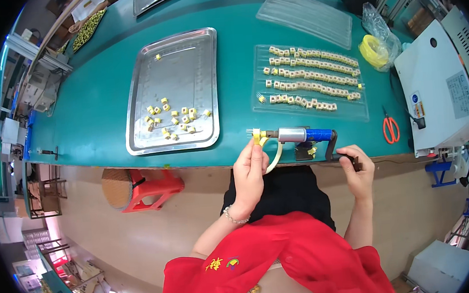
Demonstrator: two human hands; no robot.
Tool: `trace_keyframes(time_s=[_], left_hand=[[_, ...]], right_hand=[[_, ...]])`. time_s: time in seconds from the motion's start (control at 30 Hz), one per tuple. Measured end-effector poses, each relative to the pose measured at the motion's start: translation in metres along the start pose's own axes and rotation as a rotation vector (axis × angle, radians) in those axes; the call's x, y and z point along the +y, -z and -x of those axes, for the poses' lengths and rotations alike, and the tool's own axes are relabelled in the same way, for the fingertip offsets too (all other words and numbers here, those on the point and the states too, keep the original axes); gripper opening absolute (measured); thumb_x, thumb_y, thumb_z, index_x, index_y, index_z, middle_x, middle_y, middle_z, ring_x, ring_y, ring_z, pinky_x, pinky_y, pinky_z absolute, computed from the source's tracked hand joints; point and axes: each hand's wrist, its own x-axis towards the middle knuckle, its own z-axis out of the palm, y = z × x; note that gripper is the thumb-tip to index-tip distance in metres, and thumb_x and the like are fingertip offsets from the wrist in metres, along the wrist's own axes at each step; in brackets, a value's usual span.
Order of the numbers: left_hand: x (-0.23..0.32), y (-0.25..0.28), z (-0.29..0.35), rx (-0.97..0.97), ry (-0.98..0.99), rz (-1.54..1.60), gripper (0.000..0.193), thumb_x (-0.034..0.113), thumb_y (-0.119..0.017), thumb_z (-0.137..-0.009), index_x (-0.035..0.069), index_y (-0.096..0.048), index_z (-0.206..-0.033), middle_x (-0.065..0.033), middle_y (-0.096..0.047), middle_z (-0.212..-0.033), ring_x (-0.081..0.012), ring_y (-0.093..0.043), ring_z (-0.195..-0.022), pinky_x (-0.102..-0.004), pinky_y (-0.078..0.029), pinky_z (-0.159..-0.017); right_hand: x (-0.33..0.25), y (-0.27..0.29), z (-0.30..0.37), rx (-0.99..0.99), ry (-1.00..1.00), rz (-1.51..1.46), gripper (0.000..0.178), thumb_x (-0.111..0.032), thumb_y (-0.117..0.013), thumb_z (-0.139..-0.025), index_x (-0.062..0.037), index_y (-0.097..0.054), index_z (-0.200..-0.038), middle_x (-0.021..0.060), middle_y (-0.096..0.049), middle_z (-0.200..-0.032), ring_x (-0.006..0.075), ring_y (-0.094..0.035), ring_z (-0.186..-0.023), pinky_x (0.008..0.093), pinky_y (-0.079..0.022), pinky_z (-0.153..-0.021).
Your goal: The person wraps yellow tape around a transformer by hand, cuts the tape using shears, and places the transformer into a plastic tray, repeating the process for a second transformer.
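Note:
A hand-crank winder with a silver and blue barrel (300,135) sits at the bench's front edge. On its left end is a small yellow-wrapped coil part (256,134) with metal pins. My left hand (250,171) is closed, thumb and fingers pinching a yellow tape strip (257,141) at that part. A pale yellow ring, apparently a tape roll (275,161), hangs beside these fingers. My right hand (357,171) is wrapped round the winder's dark crank handle (348,159). Its fingertips are partly hidden.
A metal tray (169,47) at left bears several loose coil parts (184,111). Rows of parts stand in a clear plastic tray (310,117) at right. Beyond lie an empty clear tray (307,17), a plastic bag with a yellow roll (374,50), orange-handled scissors (390,127) and a white machine (441,80).

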Motion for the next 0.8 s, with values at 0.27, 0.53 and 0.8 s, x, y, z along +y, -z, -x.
trace_keyframes(time_s=[0.27,0.53,0.8], left_hand=[[0.001,0.004,0.004,-0.014,-0.032,0.072,0.031,0.018,-0.045,-0.095,-0.002,-0.047,-0.119,0.0009,-0.049,-0.066,-0.0017,-0.039,-0.053,-0.0156,-0.031,-0.046],[0.018,0.017,0.005,-0.119,0.041,0.244,0.024,0.017,-0.046,-0.094,-0.002,-0.055,-0.105,-0.0054,-0.059,-0.068,-0.0032,-0.044,-0.047,-0.0160,-0.035,-0.040],[0.026,0.025,0.003,-0.219,0.136,0.387,0.022,0.018,-0.049,-0.093,-0.001,-0.058,-0.100,-0.0068,-0.060,-0.067,-0.0034,-0.045,-0.044,-0.0159,-0.035,-0.039]], right_hand=[[-0.004,-0.002,-0.002,-0.025,-0.086,0.035,0.020,-0.008,-0.060,-0.085,0.0021,-0.059,-0.102,-0.0006,-0.054,-0.086,0.0032,-0.042,-0.068,0.0169,-0.031,-0.058],[-0.033,0.007,-0.002,0.197,-0.029,0.127,0.032,0.000,-0.058,-0.084,0.0055,-0.053,-0.115,0.0076,-0.059,-0.101,0.0100,-0.054,-0.090,0.0232,-0.044,-0.078],[-0.098,-0.090,-0.032,0.048,0.720,1.042,0.046,-0.004,-0.070,-0.064,-0.0056,-0.061,-0.109,0.0060,-0.062,-0.107,0.0218,-0.054,-0.095,0.0324,-0.038,-0.078]])
